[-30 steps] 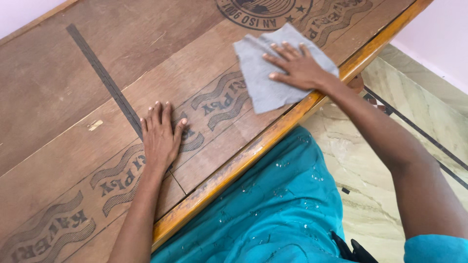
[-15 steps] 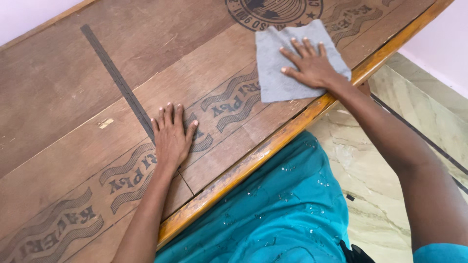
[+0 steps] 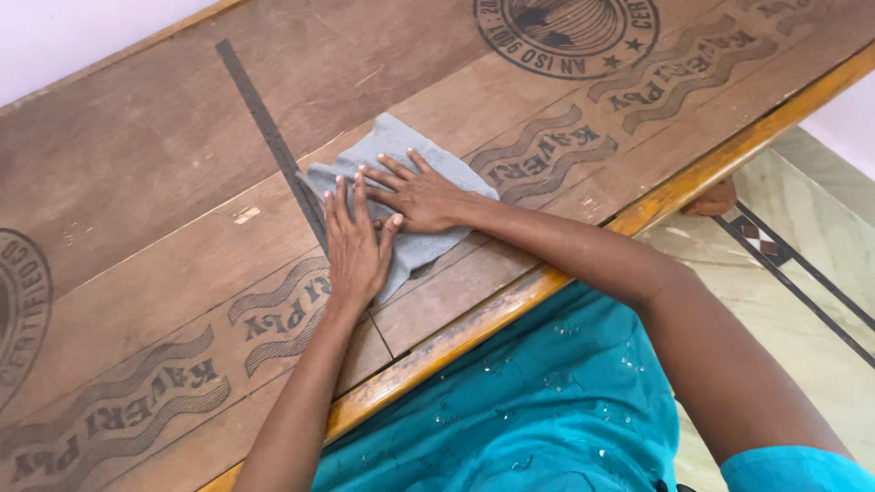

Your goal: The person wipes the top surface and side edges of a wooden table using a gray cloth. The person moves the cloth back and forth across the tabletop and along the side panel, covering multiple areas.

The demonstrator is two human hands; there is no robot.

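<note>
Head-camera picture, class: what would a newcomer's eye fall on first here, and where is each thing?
First, the grey cloth lying flat on the brown printed plywood board, mid-frame. The right hand presses on it with fingers spread, and the left hand lies flat beside it, overlapping the cloth's near edge. Next, the teal sequinned garment at bottom, just below the board's orange wooden edge.

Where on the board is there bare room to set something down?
Bare wood lies beyond the dark strip, up to the far edge, and on the near left of the board. Crowded at the middle: the left hand and right hand press flat on the grey cloth, thumbs nearly touching.
</note>
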